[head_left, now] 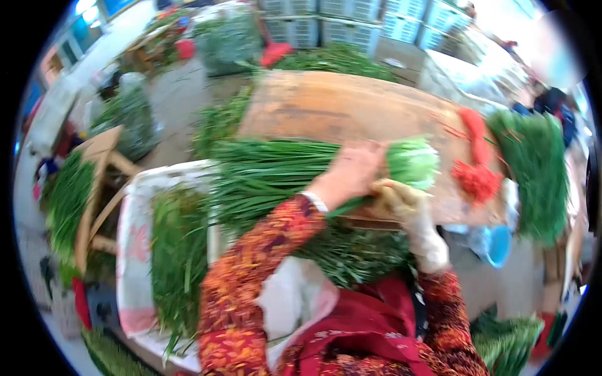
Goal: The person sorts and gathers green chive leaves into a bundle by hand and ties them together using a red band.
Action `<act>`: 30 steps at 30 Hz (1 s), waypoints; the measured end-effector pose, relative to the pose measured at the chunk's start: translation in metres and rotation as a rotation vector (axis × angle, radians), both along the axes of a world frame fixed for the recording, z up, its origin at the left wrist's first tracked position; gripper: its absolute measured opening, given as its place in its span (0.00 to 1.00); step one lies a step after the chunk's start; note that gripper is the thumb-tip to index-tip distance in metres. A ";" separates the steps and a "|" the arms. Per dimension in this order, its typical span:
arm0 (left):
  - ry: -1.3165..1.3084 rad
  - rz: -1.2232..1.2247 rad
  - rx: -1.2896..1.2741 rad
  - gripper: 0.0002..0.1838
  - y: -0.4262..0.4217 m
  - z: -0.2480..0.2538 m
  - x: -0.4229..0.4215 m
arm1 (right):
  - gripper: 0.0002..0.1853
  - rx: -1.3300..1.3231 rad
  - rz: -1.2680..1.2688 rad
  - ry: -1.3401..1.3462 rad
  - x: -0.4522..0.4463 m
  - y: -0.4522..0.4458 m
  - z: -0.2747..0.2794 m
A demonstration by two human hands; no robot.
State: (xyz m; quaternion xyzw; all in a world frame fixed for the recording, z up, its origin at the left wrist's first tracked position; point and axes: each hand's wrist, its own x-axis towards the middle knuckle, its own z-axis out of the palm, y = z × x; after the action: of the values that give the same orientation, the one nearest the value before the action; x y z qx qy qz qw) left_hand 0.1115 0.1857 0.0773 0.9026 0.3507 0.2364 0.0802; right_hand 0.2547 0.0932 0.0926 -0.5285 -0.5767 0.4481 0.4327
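Observation:
A large bundle of long green leafy stalks (276, 175) lies across the near side of a wooden board (313, 103), its pale cut ends pointing right. My left hand (357, 166), bare, is wrapped over the bundle close to those ends. Just below it, my right hand (401, 200), in a yellowish glove, is closed at the bundle's lower edge; whatever its fingers pinch is too blurred to make out. Red ties (476, 178) lie bunched on the board's right part.
A white foam box (135, 250) with greens stands at the left. More green stalks (530, 175) hang beyond the board's right end. A blue basin (498, 246) is below right. Stacked crates (351, 34) stand behind, near filled plastic bags (227, 41).

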 end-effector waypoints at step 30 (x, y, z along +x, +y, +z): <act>-0.004 0.256 0.227 0.45 -0.045 -0.005 0.015 | 0.11 0.012 -0.110 0.347 -0.018 0.001 0.028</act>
State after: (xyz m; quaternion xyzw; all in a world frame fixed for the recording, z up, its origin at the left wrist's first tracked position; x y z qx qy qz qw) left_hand 0.1268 0.1404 0.0724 0.8533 0.4336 0.2846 -0.0526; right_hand 0.2371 0.0941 0.1208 -0.4713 -0.4665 0.5049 0.5526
